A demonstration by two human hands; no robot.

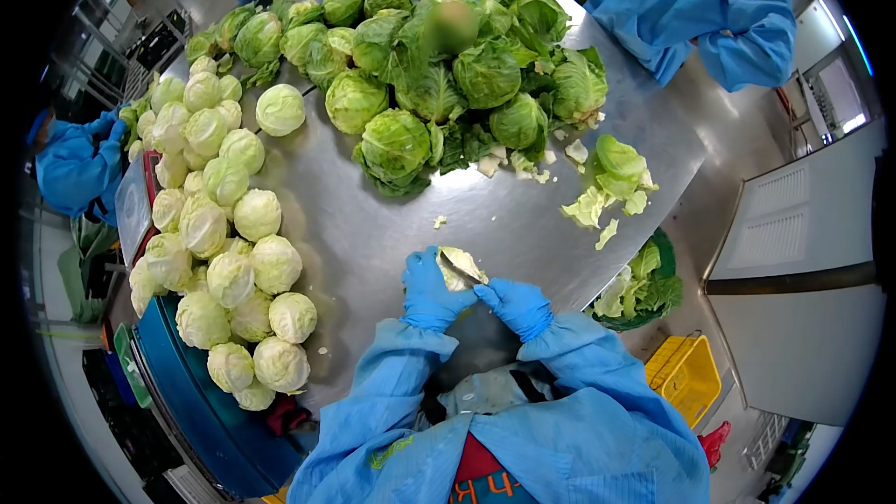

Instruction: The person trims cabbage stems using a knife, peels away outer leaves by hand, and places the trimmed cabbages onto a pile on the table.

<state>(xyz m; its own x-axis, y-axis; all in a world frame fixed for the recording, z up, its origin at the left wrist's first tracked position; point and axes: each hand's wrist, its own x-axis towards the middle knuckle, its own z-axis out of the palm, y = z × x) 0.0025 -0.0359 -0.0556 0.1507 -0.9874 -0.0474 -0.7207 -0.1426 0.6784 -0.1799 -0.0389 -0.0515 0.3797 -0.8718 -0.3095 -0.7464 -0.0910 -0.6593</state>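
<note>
My left hand [427, 291], in a blue glove, is closed around a small pale cabbage [450, 282] just above the steel table [373, 224]. My right hand [516, 306], also gloved, is closed on a knife [461, 269]; the glove hides its handle. The blade lies against the pale cut face of the cabbage. A small pale scrap [440, 222] lies on the table beyond my hands.
Untrimmed green cabbages [397, 145] are heaped at the back. Trimmed pale cabbages [229, 278] are piled left. Loose leaves [621, 168] lie right, above a leaf-filled basket [665, 252]. A yellow crate [686, 378] stands lower right. Other people in blue [695, 9] work around the table.
</note>
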